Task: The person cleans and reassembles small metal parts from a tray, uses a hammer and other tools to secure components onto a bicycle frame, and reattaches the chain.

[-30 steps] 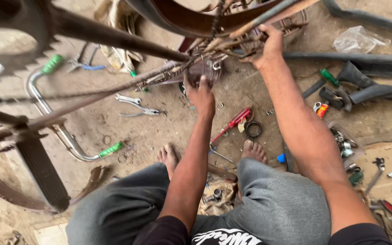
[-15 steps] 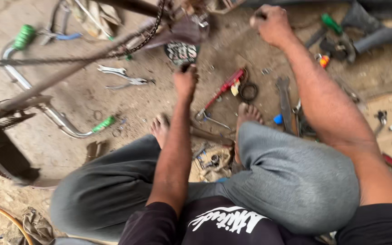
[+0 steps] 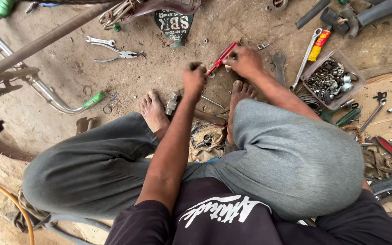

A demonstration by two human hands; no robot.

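Squatting on the dirt floor [image 3: 46,118], knees wide, so the work sits between my bare feet within easy reach.

My right hand [image 3: 247,61] is curled onto the near end of a slim red-handled metal tool [image 3: 222,58], which lies slanting on the floor just beyond my right foot [image 3: 239,90]. Fingers are bent over it, hardly open; whether it is lifted or only pressed down I cannot tell.

My left hand [image 3: 194,78] is drawn into a tight fist just left of the tool's lower tip. Something small may be inside; the knuckles hide it, so I cannot tell what, if anything.

Around me, laid out where an arm can reach:
- silver pliers with open handles [image 3: 116,55], far left
- a long chrome spanner [image 3: 304,59], right of my hand
- a square brownish plastic tray of nuts and bolts [image 3: 357,75], further right, keeping small parts together
- a dirty rag with loose fittings [image 3: 207,140], near, between my feet
- a bent chrome tube with green grip [image 3: 51,93], left, beside a rusty frame bar [image 3: 46,41]
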